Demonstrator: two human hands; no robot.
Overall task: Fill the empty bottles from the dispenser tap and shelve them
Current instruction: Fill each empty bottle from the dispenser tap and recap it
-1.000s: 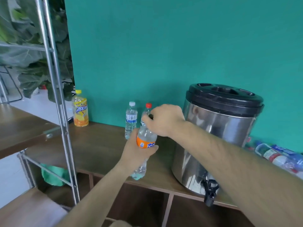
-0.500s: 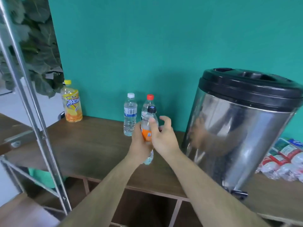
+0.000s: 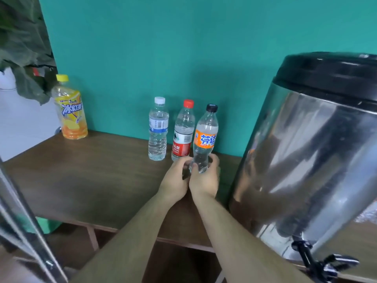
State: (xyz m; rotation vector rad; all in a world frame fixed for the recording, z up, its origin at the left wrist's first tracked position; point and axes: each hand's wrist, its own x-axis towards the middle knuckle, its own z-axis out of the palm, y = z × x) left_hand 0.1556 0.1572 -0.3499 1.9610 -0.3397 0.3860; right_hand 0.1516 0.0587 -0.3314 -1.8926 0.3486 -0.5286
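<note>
Orange-label bottle (image 3: pixel 205 139) is upright with its black cap (image 3: pixel 211 108) fitted, held low on its body at the back of the table (image 3: pixel 91 170). The right grip (image 3: pixel 204 180) is closed round the bottle's lower part, thumb at the front and fingers wrapped to the far side. The left grip (image 3: pixel 175 178) has its fingers curled against the lower left of the same bottle, touching it. Both grips cover the base, so contact between base and table cannot be confirmed. The contents look clear and appear to reach the shoulder. Assessment: filling and capping are done for this bottle, and the step in hand is shelving it at the end of the row. At 9 o'clock from it, just beside, stands the red-label bottle (image 3: pixel 182 137), and beyond that, also at 9 o'clock, the white-capped bottle (image 3: pixel 158 129). The yellow tea bottle (image 3: pixel 70 111) stands well apart at 10 o'clock. The steel dispenser (image 3: pixel 316 160) fills the 3 o'clock side, near the right grip, with its tap (image 3: pixel 318 260) at 5 o'clock over the table edge. The next move calls for seating the base flat, clear of the red-label bottle, and opening both grips without tipping the row.
</note>
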